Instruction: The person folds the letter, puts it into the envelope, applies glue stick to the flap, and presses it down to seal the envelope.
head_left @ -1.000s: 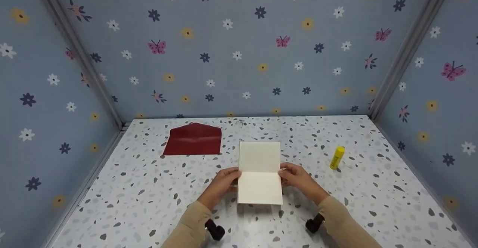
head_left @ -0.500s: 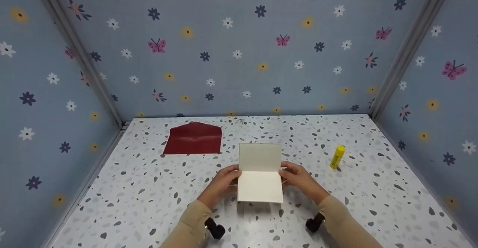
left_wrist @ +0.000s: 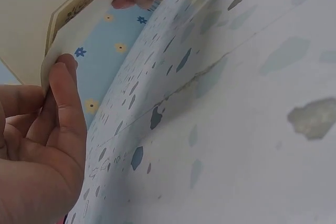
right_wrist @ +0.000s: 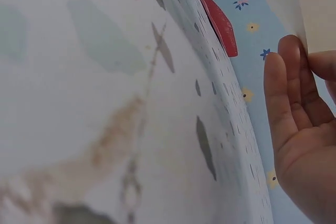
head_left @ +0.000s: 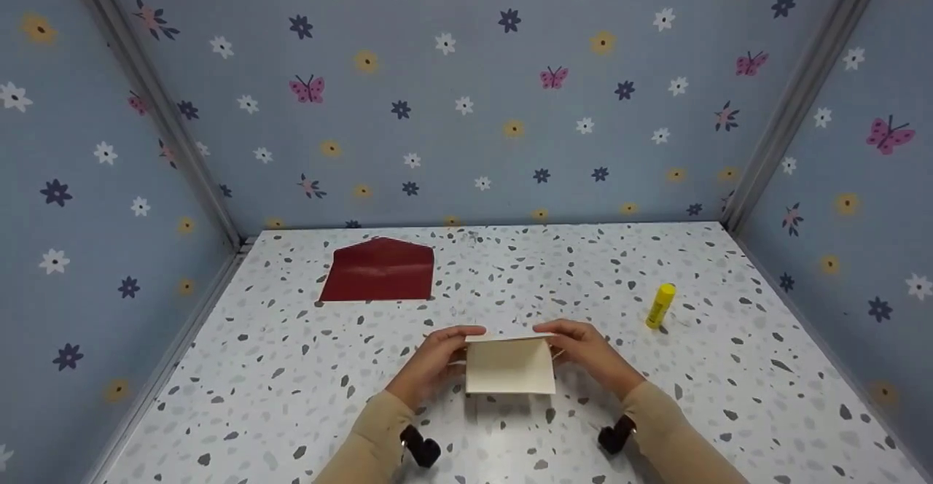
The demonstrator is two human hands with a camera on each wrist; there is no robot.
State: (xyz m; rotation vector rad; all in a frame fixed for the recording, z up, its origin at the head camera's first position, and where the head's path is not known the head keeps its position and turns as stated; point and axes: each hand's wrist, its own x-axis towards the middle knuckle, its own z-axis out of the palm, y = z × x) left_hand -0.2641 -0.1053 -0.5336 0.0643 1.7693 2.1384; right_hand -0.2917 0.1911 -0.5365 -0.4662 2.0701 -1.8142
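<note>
A cream folded card (head_left: 510, 369) is held above the table, its upper panel tipped toward the person and seen nearly edge-on in the head view. My left hand (head_left: 434, 354) grips its left side, one finger stretched along the top edge. On the opposite side my right hand (head_left: 585, 349) holds it, a finger likewise over the top edge. The left wrist view shows thumb and fingertips pinching the card (left_wrist: 23, 30), with dark printing on part of its outer side. Thumb and fingers also pinch the card (right_wrist: 321, 9) in the right wrist view.
A dark red envelope (head_left: 379, 274), its pointed flap raised, lies at the back left of the speckled table (head_left: 255, 367). A yellow glue stick (head_left: 660, 306) is to the right. Flower-patterned panels (head_left: 466, 90) enclose the table's back and sides.
The card's upper panel has folded down toward the person, having stood up and shown its inside earlier. Fingers of both hands have come over its top edge. Envelope and glue stick have stayed put.
</note>
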